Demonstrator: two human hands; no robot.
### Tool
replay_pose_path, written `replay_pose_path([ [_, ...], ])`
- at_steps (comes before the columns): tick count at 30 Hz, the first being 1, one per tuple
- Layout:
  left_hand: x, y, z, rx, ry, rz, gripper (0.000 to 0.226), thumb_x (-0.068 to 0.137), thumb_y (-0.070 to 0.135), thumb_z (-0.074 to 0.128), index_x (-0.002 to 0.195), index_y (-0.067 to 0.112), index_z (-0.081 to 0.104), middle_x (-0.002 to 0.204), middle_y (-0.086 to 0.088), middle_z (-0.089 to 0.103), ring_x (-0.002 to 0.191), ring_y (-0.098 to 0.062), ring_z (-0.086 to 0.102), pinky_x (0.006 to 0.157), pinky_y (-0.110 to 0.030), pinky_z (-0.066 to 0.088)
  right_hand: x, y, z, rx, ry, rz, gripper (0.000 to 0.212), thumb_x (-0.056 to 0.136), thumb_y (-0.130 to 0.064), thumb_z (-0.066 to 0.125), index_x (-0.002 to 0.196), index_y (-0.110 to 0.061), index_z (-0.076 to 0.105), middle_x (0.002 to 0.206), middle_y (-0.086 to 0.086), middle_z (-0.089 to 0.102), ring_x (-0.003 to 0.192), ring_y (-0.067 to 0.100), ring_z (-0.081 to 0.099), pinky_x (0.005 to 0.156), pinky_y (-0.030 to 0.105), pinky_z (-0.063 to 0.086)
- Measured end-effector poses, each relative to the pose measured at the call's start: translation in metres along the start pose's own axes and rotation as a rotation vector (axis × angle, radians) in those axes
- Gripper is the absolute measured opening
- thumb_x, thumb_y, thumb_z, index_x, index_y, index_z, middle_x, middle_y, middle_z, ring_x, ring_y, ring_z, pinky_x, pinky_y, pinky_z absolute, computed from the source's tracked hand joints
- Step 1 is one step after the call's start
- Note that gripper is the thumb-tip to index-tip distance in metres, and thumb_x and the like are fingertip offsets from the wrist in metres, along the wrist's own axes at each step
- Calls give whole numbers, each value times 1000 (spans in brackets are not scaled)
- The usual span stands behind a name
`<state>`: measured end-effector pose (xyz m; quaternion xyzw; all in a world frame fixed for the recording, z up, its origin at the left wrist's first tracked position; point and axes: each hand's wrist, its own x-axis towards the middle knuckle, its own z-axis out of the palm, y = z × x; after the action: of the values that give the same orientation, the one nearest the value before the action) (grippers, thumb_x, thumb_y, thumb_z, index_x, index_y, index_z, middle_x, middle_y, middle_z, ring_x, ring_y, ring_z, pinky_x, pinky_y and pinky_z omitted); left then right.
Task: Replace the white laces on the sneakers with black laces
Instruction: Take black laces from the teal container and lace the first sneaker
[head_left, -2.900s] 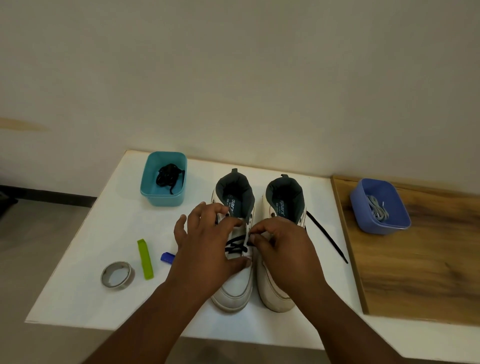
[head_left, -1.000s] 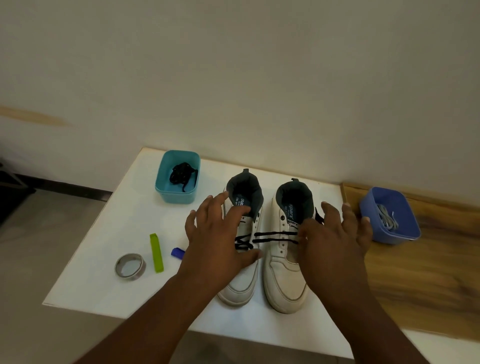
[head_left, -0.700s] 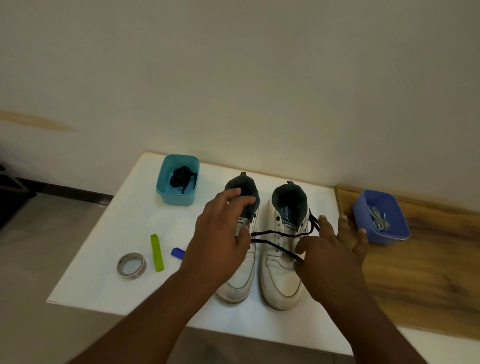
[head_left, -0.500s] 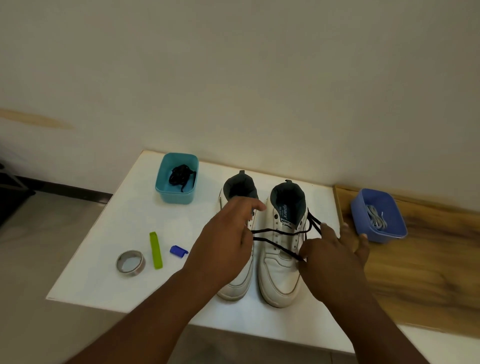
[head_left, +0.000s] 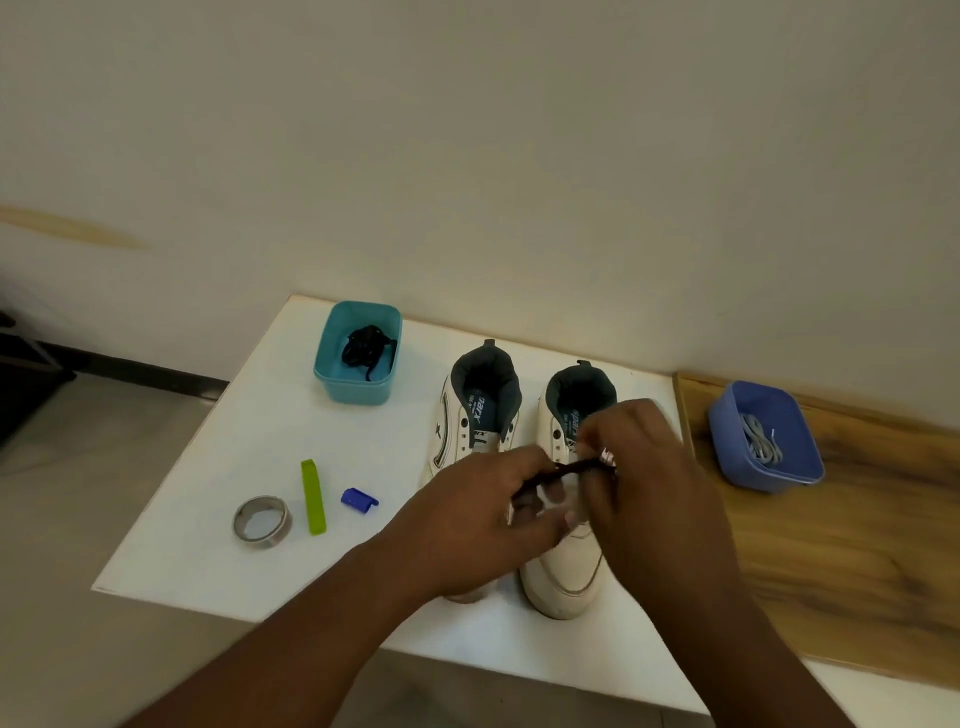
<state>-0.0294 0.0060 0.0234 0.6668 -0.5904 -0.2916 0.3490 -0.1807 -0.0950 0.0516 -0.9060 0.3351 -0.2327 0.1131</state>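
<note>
Lacing: both hands meet over the right sneaker (head_left: 563, 566), working a black lace (head_left: 574, 469) across its eyelet rows.
Black lace: a short dark run shows stretched between the two hands, just above the tongue; the rest is hidden behind fingers, and motion blur smears the middle.
Left hand (head_left: 478, 525): fingers are curled in, and the thumb and forefinger appear to pinch one end of the lace, probably to keep it taut while the other end is fed.
Right hand (head_left: 644, 467): fingers bent down over the eyelets, gripping the other end; which hole it is aimed at I cannot tell.
Left sneaker (head_left: 475, 415): stands touching its mate, heel toward the wall, its toe hidden under the left wrist. Its upper eyelets look bare; lower ones are covered.
Placement: the pair sits side by side with toes toward the person, likely so the eyelets face up.
Writing: the insoles carry printed lettering, upside down from here and too small to read with confidence.
Teal tub (head_left: 358, 356): behind and left of the shoes, holding a bundled spare black lace (head_left: 366, 349), presumably for the second shoe.
Blue tub (head_left: 766, 436): on the wooden surface (head_left: 857, 545) to the right, holding the removed white laces (head_left: 761, 441).
White table (head_left: 249, 457): also carries a tape roll (head_left: 261, 521), a green strip (head_left: 313, 496) and a small blue clip (head_left: 358, 500).
</note>
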Motion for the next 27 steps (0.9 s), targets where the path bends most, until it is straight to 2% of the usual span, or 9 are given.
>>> replay_pose_path([
  [4, -8, -5, -9, -29, -19, -29, 49, 102, 54, 41, 73, 22, 63, 69, 4, 63, 65, -10, 60, 64, -28, 48, 2, 22, 1, 168, 227, 322, 20, 107, -40, 45, 90, -35, 55, 79, -9, 57, 67, 11, 54, 55, 33, 44],
  [6, -13, -6, -10, -54, -122, -105, 58, 101, 61, 33, 78, 23, 71, 73, 9, 68, 71, -4, 63, 72, -24, 48, 5, 13, 0, 497, 367, 417, 20, 104, -43, 48, 88, -36, 58, 73, -5, 59, 66, 10, 58, 57, 37, 48],
  [8, -14, -6, -7, -226, -212, -181, 68, 98, 70, 21, 94, 30, 76, 90, 14, 74, 91, 1, 66, 92, -27, 47, 5, -5, 1, 665, 408, 324, 9, 101, -34, 58, 94, -36, 62, 80, -6, 67, 74, 14, 69, 65, 39, 58],
  [12, -3, 2, -11, -650, -33, -412, 85, 78, 88, 9, 100, 37, 73, 119, 6, 72, 118, -5, 60, 110, -32, 37, -1, -30, 11, 596, 98, -96, 9, 93, -29, 70, 99, -34, 65, 94, -12, 68, 86, 13, 70, 71, 32, 59],
  [15, 4, 1, -24, -913, 234, -490, 58, 102, 59, 31, 91, 23, 74, 91, -1, 75, 102, -19, 69, 104, -43, 48, -4, -28, 19, 478, -123, -269, 14, 89, -21, 78, 98, -27, 68, 96, -18, 64, 87, 6, 65, 73, 22, 55],
  [19, 7, -9, -34, -859, 510, -573, 28, 102, 23, 42, 80, 16, 58, 61, 0, 53, 75, -21, 60, 83, -41, 50, -7, -15, 22, 463, -455, -118, 27, 90, -9, 72, 107, -30, 70, 105, -19, 65, 99, 8, 66, 78, 19, 55],
  [22, 3, -6, -26, -623, 370, -433, 32, 103, 26, 41, 76, 18, 55, 59, 4, 45, 62, -11, 47, 68, -34, 41, -5, -15, 27, 371, -301, 28, 28, 96, -11, 63, 107, -35, 72, 101, -24, 69, 92, 2, 66, 73, 15, 50],
  [24, -2, -2, -17, -503, 197, -286, 34, 106, 33, 41, 79, 24, 59, 61, 11, 49, 60, -4, 47, 66, -30, 42, 3, -23, 25, 573, -181, 262, 22, 103, -26, 56, 93, -29, 75, 82, -17, 71, 76, 1, 65, 66, 14, 48],
  [27, -10, 1, -5, -320, -13, -134, 26, 108, 40, 38, 103, 38, 64, 82, 22, 66, 80, 3, 63, 77, -25, 52, 10, -29, 21, 834, -270, 533, 51, 95, -57, 48, 72, -19, 72, 69, 2, 70, 65, 15, 64, 61, 23, 50],
])
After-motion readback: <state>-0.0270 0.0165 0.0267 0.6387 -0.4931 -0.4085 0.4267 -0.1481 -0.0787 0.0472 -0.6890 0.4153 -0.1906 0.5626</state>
